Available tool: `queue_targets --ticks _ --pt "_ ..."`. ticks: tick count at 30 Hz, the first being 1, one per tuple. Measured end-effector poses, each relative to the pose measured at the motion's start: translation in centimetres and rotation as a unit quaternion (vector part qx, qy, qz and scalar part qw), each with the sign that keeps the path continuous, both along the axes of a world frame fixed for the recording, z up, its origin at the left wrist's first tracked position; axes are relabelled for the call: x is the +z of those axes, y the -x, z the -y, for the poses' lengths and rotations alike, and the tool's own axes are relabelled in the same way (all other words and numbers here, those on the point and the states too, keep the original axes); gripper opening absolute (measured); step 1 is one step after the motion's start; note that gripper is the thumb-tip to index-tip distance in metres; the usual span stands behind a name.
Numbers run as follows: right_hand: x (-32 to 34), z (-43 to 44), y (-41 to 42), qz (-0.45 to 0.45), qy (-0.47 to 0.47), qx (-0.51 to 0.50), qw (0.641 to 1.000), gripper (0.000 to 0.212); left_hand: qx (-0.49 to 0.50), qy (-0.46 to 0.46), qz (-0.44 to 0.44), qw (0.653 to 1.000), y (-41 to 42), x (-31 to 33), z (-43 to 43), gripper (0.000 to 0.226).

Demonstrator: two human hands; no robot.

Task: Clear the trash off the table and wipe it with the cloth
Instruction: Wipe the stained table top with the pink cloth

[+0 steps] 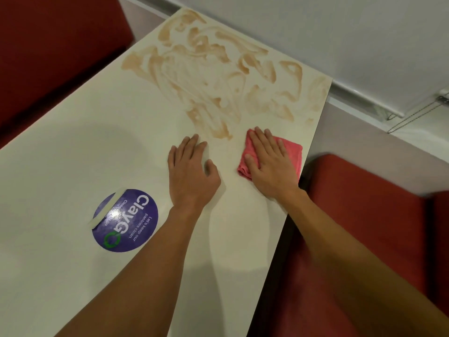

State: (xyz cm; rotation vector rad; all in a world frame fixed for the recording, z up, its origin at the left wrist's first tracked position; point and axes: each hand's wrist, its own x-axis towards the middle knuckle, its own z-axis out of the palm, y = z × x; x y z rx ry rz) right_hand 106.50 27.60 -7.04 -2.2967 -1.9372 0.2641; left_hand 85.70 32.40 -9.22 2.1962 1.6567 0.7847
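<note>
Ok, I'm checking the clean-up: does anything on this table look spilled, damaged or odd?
Yes. Brown smeared streaks cover the far end of the white table, beyond the pink cloth under the flat right hand. A pale strip curls across the round purple sticker's edge, perhaps peeling.

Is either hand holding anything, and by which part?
Nothing is gripped. The right hand presses flat on the middle of the pink cloth; the left hand lies flat on the table.

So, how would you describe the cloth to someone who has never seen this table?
On the white table, find the right edge, beside the red seat. There, near the brown smears, the right hand presses flat on the cloth. It is the only pink thing; the round sticker is purple.
</note>
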Motion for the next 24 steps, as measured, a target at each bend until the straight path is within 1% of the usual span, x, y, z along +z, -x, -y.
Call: queue_targets --ticks 2,3,4,6,8,9,10,12,14,15,16,19,20,21,22,24 --pt "0.0 -2.5 0.8 0.006 0.002 -0.096 0.995 0.069 -0.001 0.003 0.007 1.0 -0.1 0.1 0.0 0.052" --pt "0.0 -3.6 1.7 0.006 0.006 -0.119 0.993 0.07 0.0 0.004 0.011 1.0 -0.1 0.2 0.0 0.052" --pt "0.1 -4.2 2.5 0.006 0.007 -0.112 0.994 0.07 0.002 0.005 0.015 1.0 -0.1 0.2 0.1 0.053" --pt "0.2 -3.2 3.6 -0.001 0.002 -0.024 1.0 0.068 0.002 0.003 0.017 1.0 -0.1 0.2 0.2 0.053" --pt "0.2 0.0 2.7 -0.002 -0.007 0.077 0.997 0.065 -0.001 0.002 0.019 1.0 -0.1 0.2 0.2 0.052" --pt "0.2 1.4 1.7 -0.001 -0.003 0.101 0.995 0.064 0.001 0.001 0.022 1.0 0.0 0.1 0.1 0.052" --pt "0.1 1.9 0.8 0.006 0.001 0.098 0.995 0.064 0.004 0.0 0.026 1.0 0.0 0.2 0.2 0.051" --pt "0.1 0.7 -0.1 0.015 0.002 0.024 1.0 0.066 0.009 -0.004 0.032 0.999 -0.1 0.2 0.2 0.05" --pt "0.1 -2.1 1.4 0.013 0.003 -0.058 0.998 0.068 0.015 -0.006 0.032 0.999 -0.1 0.3 0.1 0.049" --pt "0.1 -3.0 2.5 0.01 0.005 -0.068 0.998 0.068 0.019 -0.005 0.032 0.999 0.0 0.2 0.2 0.049" --pt "0.1 -3.4 3.5 0.008 0.005 -0.049 0.999 0.068 0.025 -0.004 0.034 0.999 0.1 0.2 0.2 0.048" --pt "0.2 -0.1 4.0 0.006 -0.004 0.095 0.995 0.063 0.033 -0.002 0.044 0.998 0.2 0.1 0.1 0.046" --pt "0.3 1.5 3.2 0.005 -0.001 0.125 0.992 0.063 0.034 0.0 0.046 0.998 0.2 0.1 0.2 0.046" --pt "0.3 2.5 2.3 0.006 0.004 0.126 0.992 0.063 0.035 0.001 0.046 0.998 0.2 0.1 0.2 0.046" --pt "0.2 2.6 1.4 0.009 0.006 0.1 0.995 0.064 0.036 0.001 0.046 0.998 0.1 0.2 0.2 0.046" --pt "0.2 0.4 1.1 0.011 0.005 0.005 1.0 0.067 0.038 0.002 0.047 0.998 0.1 0.2 0.1 0.046"
